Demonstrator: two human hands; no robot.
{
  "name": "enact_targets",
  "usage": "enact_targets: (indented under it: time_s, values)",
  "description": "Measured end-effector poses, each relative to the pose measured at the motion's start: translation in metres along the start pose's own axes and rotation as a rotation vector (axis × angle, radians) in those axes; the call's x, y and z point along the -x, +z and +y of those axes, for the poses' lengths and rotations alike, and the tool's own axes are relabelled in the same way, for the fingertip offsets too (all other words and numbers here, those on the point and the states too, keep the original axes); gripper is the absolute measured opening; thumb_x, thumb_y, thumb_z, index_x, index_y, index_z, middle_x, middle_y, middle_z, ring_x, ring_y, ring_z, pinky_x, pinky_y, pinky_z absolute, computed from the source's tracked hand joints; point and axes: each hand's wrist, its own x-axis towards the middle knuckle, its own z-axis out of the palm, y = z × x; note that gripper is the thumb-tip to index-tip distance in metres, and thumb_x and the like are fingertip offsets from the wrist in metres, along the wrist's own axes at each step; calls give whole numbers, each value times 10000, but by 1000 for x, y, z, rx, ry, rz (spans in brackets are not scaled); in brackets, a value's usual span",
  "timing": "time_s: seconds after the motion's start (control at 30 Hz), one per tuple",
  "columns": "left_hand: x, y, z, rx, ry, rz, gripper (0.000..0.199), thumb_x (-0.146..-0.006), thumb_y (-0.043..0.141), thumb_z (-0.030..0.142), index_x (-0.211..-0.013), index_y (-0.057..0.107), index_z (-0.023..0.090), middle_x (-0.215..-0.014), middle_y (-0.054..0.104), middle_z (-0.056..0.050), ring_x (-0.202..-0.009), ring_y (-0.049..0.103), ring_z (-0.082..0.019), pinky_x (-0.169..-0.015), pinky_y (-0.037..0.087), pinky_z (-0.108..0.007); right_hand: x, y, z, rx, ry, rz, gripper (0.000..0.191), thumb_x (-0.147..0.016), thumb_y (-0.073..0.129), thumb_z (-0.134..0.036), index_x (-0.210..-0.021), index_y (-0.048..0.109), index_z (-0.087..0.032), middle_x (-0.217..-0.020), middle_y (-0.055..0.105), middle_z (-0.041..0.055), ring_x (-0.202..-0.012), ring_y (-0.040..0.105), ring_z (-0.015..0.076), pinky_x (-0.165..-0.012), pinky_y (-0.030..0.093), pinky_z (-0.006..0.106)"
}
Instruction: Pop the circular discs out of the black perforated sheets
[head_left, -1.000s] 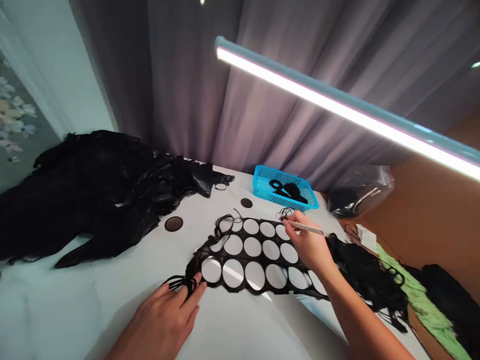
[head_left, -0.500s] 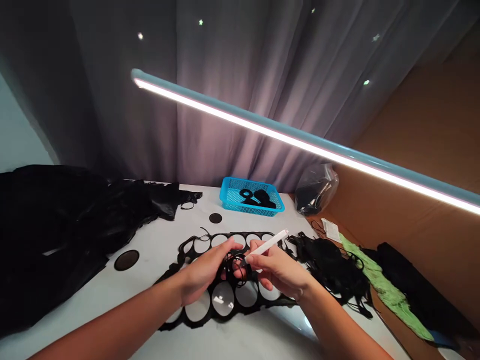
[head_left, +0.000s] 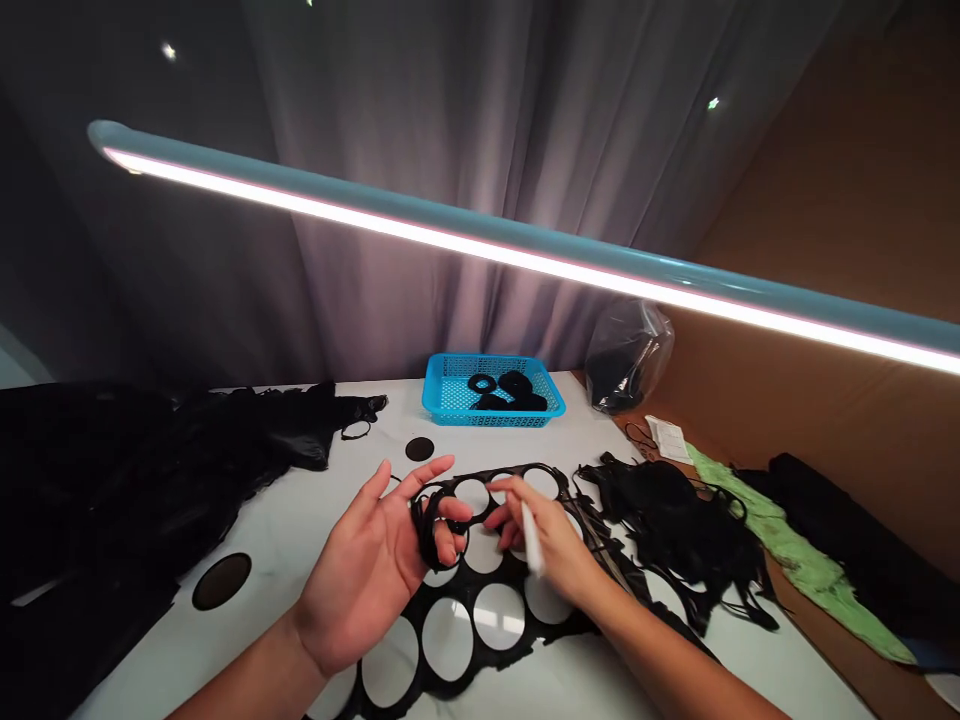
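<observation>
My left hand (head_left: pixel 360 580) is turned palm up, with several thin black rings (head_left: pixel 426 530) looped over its curled fingers. The thumb and index finger stand apart from the rings. To its right, my right hand (head_left: pixel 559 545) grips a slim white pen-like tool (head_left: pixel 531 540), which points down and is blurred. Under both hands lies a black sheet (head_left: pixel 466 585) with rows of large round holes that show the white table. The right fingertips are above this sheet; whether they touch it I cannot tell.
A blue basket (head_left: pixel 439 408) at the back holds several black rings. Black scraps (head_left: pixel 682 530) are heaped at right, a larger black heap (head_left: pixel 150 500) at left. Two dark discs, one by the basket (head_left: pixel 420 449), lie on the table. A lit tube lamp (head_left: pixel 480 238) crosses above.
My hands have moved apart. The left has turned palm up with the rings on its fingers; the white tool in my right hand has swung from pointing up-right to downward. The view has shifted.
</observation>
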Motion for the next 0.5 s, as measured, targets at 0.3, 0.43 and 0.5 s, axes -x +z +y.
enact_targets:
  time_s: [0.3,0.43,0.5]
  values:
    - [1,-3,-2,85,48,-51,713,-956,292,692,-1458,417,202,-1188,673,-135,-502,509,-98,-766,455,-348,20,34,1,466,-217,-232,218,-706,550,-30,-701,416,-202,-786,497,-2,-649,426,128,-536,313,232]
    - [3,-8,-6,83,58,-101,686,-969,240,685,-1403,486,213,-1084,719,-121,-392,408,-55,-685,453,-319,19,32,-6,399,-184,-164,228,-655,514,-37,-632,364,-208,-673,452,-12,-583,388,126,-506,271,241]
    - [3,-10,-8,67,62,-131,689,-981,197,670,-1347,541,198,-931,745,-105,-369,388,-52,-652,441,-296,16,26,-11,298,-170,-81,215,-635,538,-72,-613,378,-215,-637,454,-12,-582,405,139,-518,280,251]
